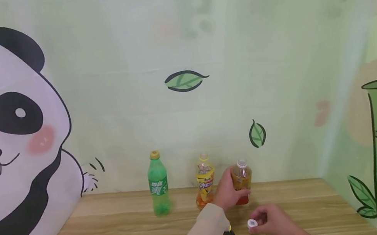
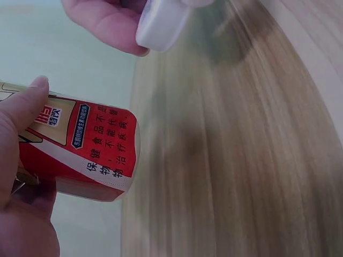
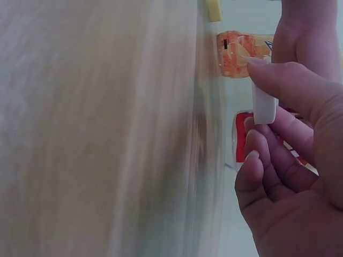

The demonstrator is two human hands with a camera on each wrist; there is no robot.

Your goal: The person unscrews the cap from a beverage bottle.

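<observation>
My left hand (image 1: 230, 191) grips a bottle of amber drink (image 1: 242, 179) with a white top, at the back right of the table. In the left wrist view its red, white and gold label (image 2: 88, 144) faces the camera, the thumb lying along it. Whether its base touches the table, I cannot tell. Nearer the front, my right hand (image 1: 273, 222) pinches a small white cap-like piece (image 1: 252, 223) with a grey square mark on top. The right wrist view shows this white piece (image 3: 264, 101) edge-on between thumb and fingers, apart from the bottle.
A green bottle with a yellow cap (image 1: 158, 185) stands at the back left of the wooden table (image 1: 118, 234). An orange drink bottle (image 1: 205, 181) stands just left of my left hand. Behind them hangs a pale green backdrop (image 1: 120, 102) with a panda and leaves.
</observation>
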